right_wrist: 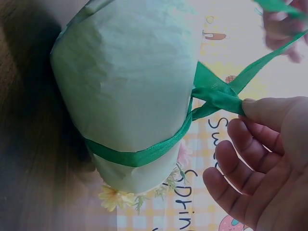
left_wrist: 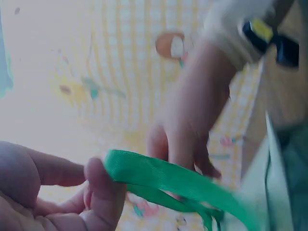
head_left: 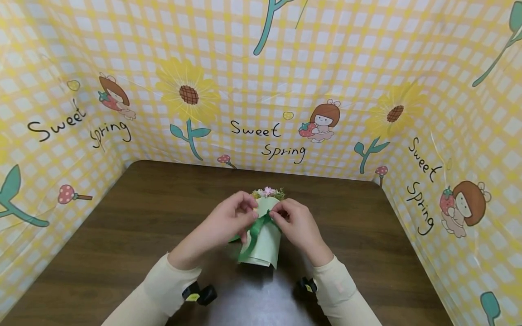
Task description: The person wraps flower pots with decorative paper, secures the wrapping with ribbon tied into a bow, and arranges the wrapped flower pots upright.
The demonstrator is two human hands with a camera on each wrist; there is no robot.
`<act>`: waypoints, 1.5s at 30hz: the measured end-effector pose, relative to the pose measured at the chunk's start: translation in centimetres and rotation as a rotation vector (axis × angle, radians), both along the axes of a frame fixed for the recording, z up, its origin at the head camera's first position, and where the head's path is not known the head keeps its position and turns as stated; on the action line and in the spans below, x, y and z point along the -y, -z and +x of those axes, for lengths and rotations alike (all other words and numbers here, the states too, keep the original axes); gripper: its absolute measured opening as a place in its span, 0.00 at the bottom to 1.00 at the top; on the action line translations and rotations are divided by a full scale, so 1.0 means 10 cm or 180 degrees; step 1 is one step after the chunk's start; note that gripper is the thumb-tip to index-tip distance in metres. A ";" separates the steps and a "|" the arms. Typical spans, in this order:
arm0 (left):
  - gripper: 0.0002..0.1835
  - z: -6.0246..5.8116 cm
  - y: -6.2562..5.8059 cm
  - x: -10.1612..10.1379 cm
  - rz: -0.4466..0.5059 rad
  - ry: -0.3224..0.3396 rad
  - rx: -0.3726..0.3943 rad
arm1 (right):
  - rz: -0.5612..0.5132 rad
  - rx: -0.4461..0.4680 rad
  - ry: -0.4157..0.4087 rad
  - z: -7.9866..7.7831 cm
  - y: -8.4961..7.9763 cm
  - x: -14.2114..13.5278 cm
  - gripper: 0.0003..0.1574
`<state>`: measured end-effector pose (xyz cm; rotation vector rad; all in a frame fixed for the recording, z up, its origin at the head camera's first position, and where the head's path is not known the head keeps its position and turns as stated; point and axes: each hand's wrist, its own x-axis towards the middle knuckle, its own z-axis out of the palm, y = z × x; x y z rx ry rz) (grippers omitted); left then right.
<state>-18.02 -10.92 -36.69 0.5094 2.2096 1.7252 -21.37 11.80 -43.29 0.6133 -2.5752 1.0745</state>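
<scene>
A bouquet wrapped in pale green paper (head_left: 266, 246) lies on the table, its small pink and yellow flowers (head_left: 267, 192) at the far end. A green ribbon (right_wrist: 137, 158) runs round the wrap and crosses over itself at one side. With thumb and forefinger, my right hand (head_left: 299, 224) pinches the ribbon close to that crossing; its other fingers are loosely bent in the right wrist view. My left hand (head_left: 230, 219) is left of the wrap and holds a length of ribbon (left_wrist: 154, 173) at its fingertips, drawn away from the paper. It is blurred in the right wrist view.
The dark wooden table (head_left: 163, 203) extends round the bouquet. A yellow checked cloth (head_left: 253, 90) with printed flowers and figures hangs behind it and along both sides. Black wrist devices (head_left: 200, 293) are strapped over the sleeves.
</scene>
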 end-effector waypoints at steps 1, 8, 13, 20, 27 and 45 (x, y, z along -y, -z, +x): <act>0.10 0.08 -0.03 -0.02 -0.0012 0.0142 -0.0022 | -0.0001 -0.0007 -0.0004 0.00 0.00 0.00 0.03; 0.05 0.49 -0.12 -0.11 -0.0308 0.1527 -0.0434 | -0.0016 -0.0104 -0.0070 0.00 -0.02 0.00 0.03; 0.06 0.58 -0.08 -0.20 -0.0494 0.2480 -0.0864 | 0.0024 -0.0056 -0.0074 0.00 -0.02 0.00 0.03; 0.07 0.39 0.02 -0.22 -0.0643 0.2875 -0.1082 | 0.0041 -0.0055 -0.0086 0.01 -0.03 -0.01 0.03; 0.04 -0.18 0.19 -0.01 -0.0858 0.1213 -0.1041 | 0.0041 -0.0055 -0.0097 0.02 -0.02 -0.01 0.04; 0.19 -0.62 0.69 -0.01 -0.1078 0.0212 -0.0787 | -0.0021 -0.0002 -0.0123 0.00 0.02 -0.01 0.03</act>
